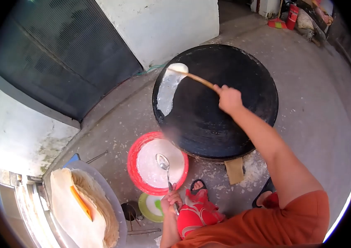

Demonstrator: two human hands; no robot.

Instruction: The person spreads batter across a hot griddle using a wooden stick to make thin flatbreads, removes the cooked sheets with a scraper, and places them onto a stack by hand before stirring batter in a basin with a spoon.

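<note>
Batter (167, 94) is lying in a pale strip along the upper-left edge of the black griddle (221, 109), with a thicker white lump (178, 67) sitting at the strip's far end. Right hand (229, 99) is grasping a wooden stick (201, 80) by its near end; the stick's far end is meeting the lump, though whether it is pressing in or only resting on top is hard to tell from here. Left hand (171, 201) is gripping the handle of a metal spoon (163, 162), the scoop hanging over the red basin (132, 166), near the griddle's lower-left edge. Green bowl (143, 206) is standing just beside the basin's lower edge. Flatbreads (68, 211) are lying stacked at left, an orange strip (81, 202) resting on top.
</note>
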